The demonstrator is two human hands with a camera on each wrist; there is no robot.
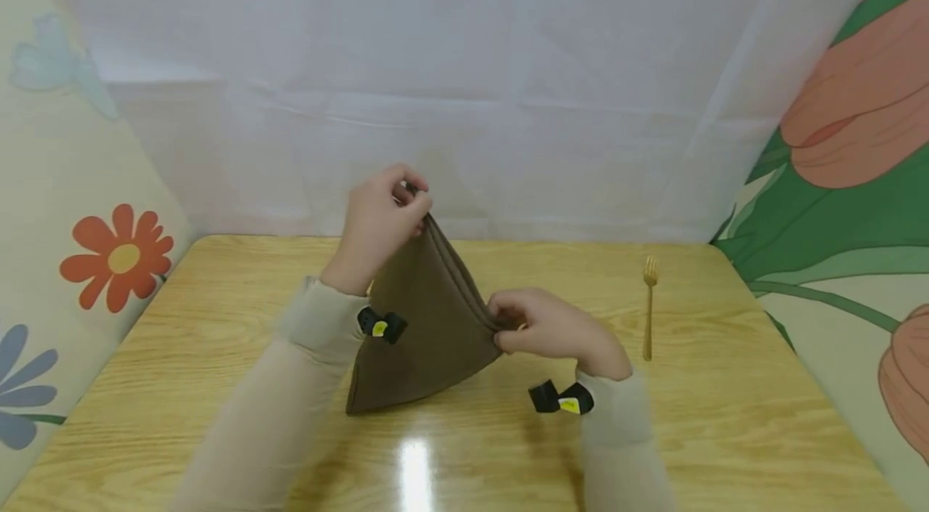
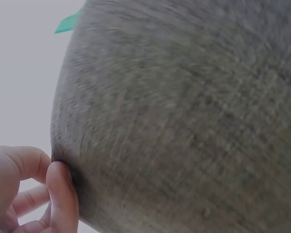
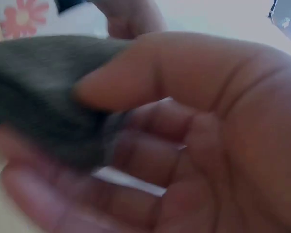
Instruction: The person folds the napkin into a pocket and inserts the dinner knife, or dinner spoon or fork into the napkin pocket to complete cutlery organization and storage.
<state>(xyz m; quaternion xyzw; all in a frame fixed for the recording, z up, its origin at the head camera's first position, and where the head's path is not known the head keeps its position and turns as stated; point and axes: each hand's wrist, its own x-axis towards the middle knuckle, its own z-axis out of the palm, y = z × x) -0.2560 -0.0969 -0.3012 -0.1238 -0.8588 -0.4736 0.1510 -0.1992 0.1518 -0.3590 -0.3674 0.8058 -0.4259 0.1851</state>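
A folded grey-brown cloth is lifted at a slant over the table, its layers showing along the right edge. My left hand pinches its upper corner between thumb and fingers. In the left wrist view, the thumb and fingertips of that hand grip the edge of the cloth, which fills most of the view. Lower and to the right, my right hand pinches another corner. The right wrist view is blurred; there the right hand has its thumb over the cloth and fingers beneath.
A gold fork lies on the wood-grain table to the right, tines toward the back. A white sheet hangs behind the table. Flower-patterned panels stand on both sides.
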